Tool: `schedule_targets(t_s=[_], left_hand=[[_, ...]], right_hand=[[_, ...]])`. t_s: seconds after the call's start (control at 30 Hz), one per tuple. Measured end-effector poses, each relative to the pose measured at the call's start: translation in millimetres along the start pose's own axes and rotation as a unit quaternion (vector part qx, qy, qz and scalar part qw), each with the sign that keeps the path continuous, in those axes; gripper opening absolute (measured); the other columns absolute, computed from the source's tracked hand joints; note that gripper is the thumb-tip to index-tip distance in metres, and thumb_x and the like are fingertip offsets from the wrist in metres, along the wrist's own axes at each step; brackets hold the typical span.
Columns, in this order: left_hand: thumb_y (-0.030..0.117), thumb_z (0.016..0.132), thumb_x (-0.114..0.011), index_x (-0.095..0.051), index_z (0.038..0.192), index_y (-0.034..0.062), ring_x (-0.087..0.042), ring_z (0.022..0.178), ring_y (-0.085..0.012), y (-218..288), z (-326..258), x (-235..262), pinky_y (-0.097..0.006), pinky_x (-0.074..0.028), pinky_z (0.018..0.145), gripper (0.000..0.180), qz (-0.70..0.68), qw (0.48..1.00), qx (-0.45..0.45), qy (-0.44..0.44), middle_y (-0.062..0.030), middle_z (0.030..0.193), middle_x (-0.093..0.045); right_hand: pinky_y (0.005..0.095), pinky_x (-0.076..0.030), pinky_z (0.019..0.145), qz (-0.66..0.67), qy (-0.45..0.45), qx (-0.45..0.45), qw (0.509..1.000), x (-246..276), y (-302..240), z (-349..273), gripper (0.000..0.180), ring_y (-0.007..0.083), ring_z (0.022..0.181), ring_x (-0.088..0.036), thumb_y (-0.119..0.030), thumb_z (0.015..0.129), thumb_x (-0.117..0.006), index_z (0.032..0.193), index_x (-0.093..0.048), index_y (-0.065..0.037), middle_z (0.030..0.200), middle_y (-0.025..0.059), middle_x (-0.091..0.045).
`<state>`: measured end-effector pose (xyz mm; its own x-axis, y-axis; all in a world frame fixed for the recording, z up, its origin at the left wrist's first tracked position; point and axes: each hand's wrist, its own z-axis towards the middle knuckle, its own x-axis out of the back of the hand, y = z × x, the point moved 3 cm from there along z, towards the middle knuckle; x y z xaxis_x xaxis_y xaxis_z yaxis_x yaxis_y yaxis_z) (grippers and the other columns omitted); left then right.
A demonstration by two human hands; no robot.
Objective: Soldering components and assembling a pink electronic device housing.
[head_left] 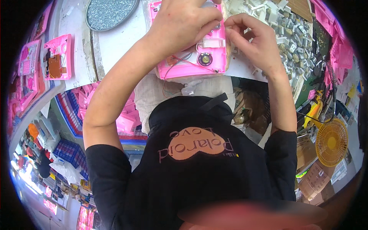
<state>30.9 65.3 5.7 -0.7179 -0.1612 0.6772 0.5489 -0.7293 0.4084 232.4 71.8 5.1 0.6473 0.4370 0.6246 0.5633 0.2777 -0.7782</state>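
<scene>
A pink plastic housing (176,71) lies on the worktable in front of me, its inner side up. In it sit a round black speaker (205,59), a white block-shaped part (213,43) and thin red and dark wires (180,58). My left hand (184,23) reaches over the upper part of the housing with fingers curled down; the picture's top edge cuts off part of it. At the housing's right edge, my right hand (255,40) has thumb and forefinger pinched together. Whatever is between the fingers of either hand is too small or hidden.
At the upper left stands a round dish of small silvery screws (111,13). Another pink shell (65,57) with a brown board lies left. Loose white and metal parts (289,42) are heaped right. A yellow corded tool (315,112) and a yellow fan grille (332,142) are farther right.
</scene>
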Motion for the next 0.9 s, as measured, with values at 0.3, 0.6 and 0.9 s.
schedule_targets(t_s=[0.3, 0.6, 0.9], left_hand=[[0.014, 0.078, -0.076, -0.069, 0.090, 0.0098, -0.056, 0.104, -0.0315, -4, 1, -3, -0.046, -0.039, 0.090, 0.014, -0.018, 1.000, -0.007, -0.016, -0.0103, 0.114, -0.061], [0.014, 0.077, -0.075, -0.067, 0.089, 0.0082, -0.057, 0.102, -0.0307, 1, 7, 4, -0.045, -0.040, 0.090, 0.015, -0.023, 0.998, 0.015, -0.048, -0.0098, 0.113, -0.062], [0.016, 0.078, -0.073, -0.066, 0.089, 0.0059, -0.058, 0.103, -0.0287, -5, 3, -5, -0.043, -0.041, 0.090, 0.016, -0.009, 0.999, -0.017, -0.027, -0.0097, 0.111, -0.063]], right_hand=[[0.0229, -0.054, 0.063, 0.019, 0.039, -0.019, 0.999, -10, -7, 1, 0.022, 0.0058, 0.076, -0.064, -0.009, 0.092, -0.072, 0.112, -0.072, -0.001, 0.080, 0.0006, -0.065], [0.0248, -0.054, 0.064, -0.031, 0.034, -0.011, 0.999, -7, -9, 5, 0.023, 0.0078, 0.075, -0.064, -0.011, 0.089, -0.073, 0.110, -0.073, -0.001, 0.079, 0.0022, -0.067], [0.0254, -0.057, 0.063, -0.024, 0.052, -0.011, 0.998, -10, -13, 4, 0.020, 0.0079, 0.075, -0.066, -0.008, 0.087, -0.071, 0.105, -0.073, 0.000, 0.078, 0.0024, -0.069]])
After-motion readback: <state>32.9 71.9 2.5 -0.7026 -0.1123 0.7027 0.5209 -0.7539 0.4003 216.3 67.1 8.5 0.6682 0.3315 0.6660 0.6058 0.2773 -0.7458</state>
